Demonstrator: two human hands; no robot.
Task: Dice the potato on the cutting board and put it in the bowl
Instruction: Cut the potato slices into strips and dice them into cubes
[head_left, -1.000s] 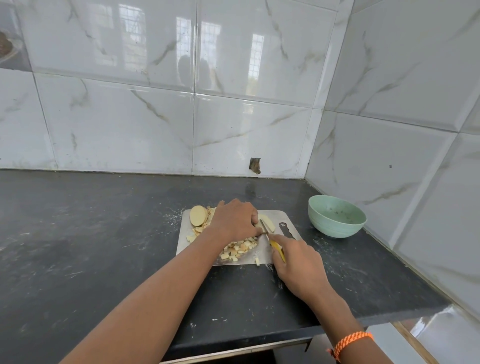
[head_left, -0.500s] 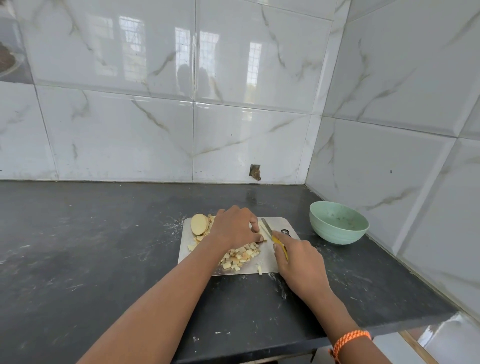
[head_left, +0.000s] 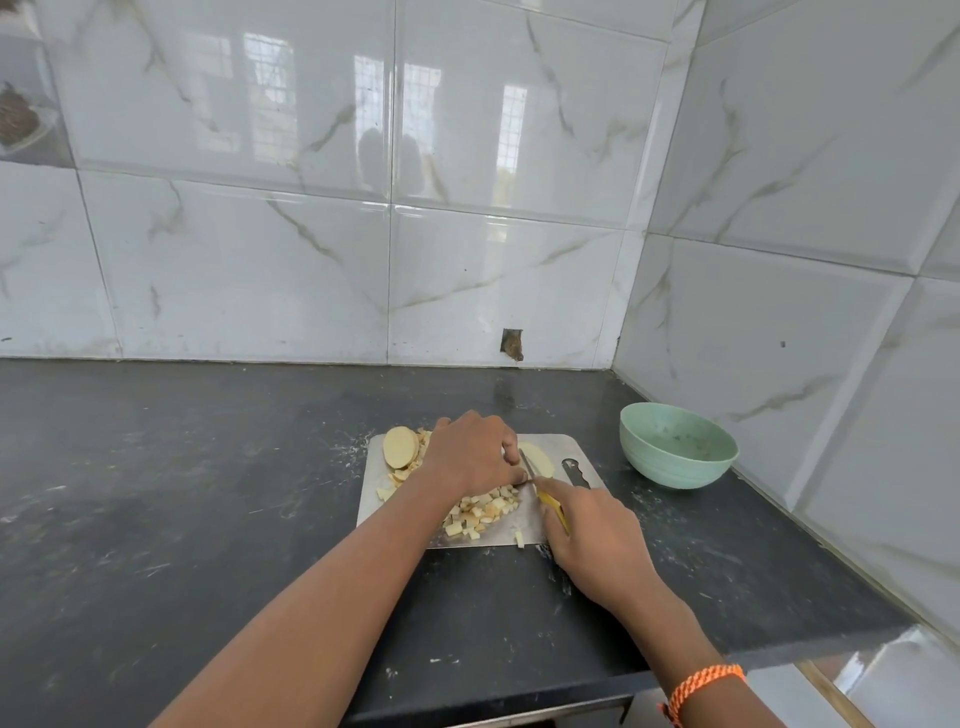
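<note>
A steel cutting board (head_left: 563, 449) lies on the dark counter. On it a heap of potato dice (head_left: 480, 512) sits near the front, round potato slices (head_left: 400, 448) at the back left, and a pale potato slice (head_left: 540, 458) to the right of my left hand. My left hand (head_left: 470, 452) has its fingers curled over a potato piece, which it mostly hides. My right hand (head_left: 597, 540) grips a yellow-handled knife (head_left: 551, 505), whose blade points toward my left fingertips. A green bowl (head_left: 678, 446) stands to the right of the board.
White marble tiled walls meet in a corner behind and to the right of the bowl. The counter's front edge (head_left: 571, 696) runs under my right forearm. One stray potato cube (head_left: 519, 538) lies at the board's front edge. A small hole (head_left: 511, 344) marks the back wall.
The camera view has shifted a little. The knife blade stays beside my left fingertips, moving slightly in small cutting strokes. Both hands stay where they were on the board.
</note>
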